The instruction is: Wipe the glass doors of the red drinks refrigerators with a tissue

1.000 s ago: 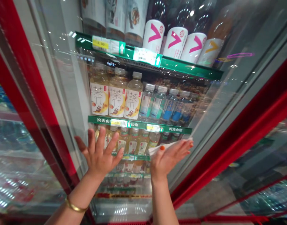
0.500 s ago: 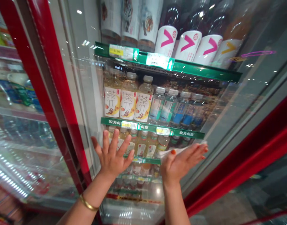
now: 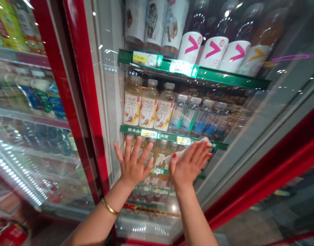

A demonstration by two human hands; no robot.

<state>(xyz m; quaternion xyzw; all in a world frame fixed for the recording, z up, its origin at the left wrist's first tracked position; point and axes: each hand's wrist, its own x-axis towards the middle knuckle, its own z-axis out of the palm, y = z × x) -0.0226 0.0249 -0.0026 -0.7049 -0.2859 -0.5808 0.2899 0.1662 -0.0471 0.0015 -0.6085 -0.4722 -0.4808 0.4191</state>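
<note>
- Glass fridge door [image 3: 231, 112]: left hand [image 3: 133, 167] lies open and flat on it.
- Right hand [image 3: 190, 164] lies open, a white cloth [image 3: 187, 152] under it.
- Tea bottles [image 3: 149, 109] stand behind the glass, just above the hands.

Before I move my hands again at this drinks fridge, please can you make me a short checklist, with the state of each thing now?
1. White wipe under the right hand: ok, it lies between the fingers and the glass.
2. Left hand: ok, open with fingers spread, held flat toward the glass.
3. Glass door: cannot tell if it is fully shut or latched.
4. Tea bottles behind the glass: ok, standing upright on their shelf.
5. Smears on the glass: cannot tell, reflections hide them.
</note>
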